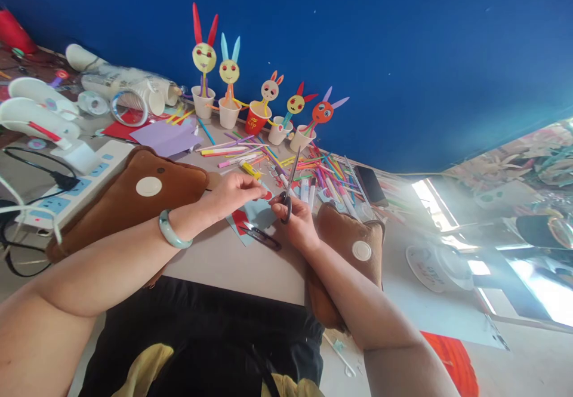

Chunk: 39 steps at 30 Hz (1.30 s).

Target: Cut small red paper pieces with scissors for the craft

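Note:
My right hand (299,221) is wrapped round the black handles of a pair of scissors (293,173), whose blades point up and away. Close to its left, my left hand (237,193) has its thumb and fingertips pinched together beside a small red piece (268,195); whether the fingers grip it I cannot make out. A pale bangle (173,230) circles the left wrist. Below both hands, light blue paper (259,212) with red on it lies on the table (233,271), and a second pair of dark-handled scissors (262,236) rests there.
Several rabbit-faced figures in cups (230,113) stand along the blue wall. Markers and coloured sticks (331,176) spread before them. Brown cushions (134,200) flank the work area, with a power strip (76,185) at left and a phone (370,183) at right.

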Motion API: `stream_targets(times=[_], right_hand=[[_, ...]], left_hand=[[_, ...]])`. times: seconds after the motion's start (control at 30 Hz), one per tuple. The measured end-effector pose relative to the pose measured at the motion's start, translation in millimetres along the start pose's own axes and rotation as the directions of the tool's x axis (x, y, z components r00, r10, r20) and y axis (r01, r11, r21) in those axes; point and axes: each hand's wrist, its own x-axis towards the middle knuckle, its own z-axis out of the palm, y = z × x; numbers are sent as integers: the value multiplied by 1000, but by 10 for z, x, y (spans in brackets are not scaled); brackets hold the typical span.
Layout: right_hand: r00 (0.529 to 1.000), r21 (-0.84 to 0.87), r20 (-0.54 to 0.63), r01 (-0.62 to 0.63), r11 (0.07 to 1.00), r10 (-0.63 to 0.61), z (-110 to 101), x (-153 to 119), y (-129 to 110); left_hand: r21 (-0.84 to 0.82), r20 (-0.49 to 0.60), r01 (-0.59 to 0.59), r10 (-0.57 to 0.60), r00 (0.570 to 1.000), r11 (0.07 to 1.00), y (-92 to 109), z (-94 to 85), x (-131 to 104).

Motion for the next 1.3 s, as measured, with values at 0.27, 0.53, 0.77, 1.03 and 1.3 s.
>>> stream_targets(times=[0.27,0.53,0.77,1.03,1.3], right_hand=[[1000,-9,-18,-16,1000,16,36,6,-1],[998,-91,24,66,994,-64,-1,42,74],[977,-267,99,211,940,-191,0,32,84],[937,-466,152,348,814,-313,103,-2,-10],[921,-500,313,367,784,-232,277,75,-210]], left_hand=[[105,88,-43,34,996,994,-83,25,22],[630,-38,-184,266,963,754,130,-284,56],[910,-262,256,-26,965,327,253,-786,-121],[966,-175,192,-112,978,175,69,-875,-255],[863,-123,104,7,992,494,61,-1319,-353]])
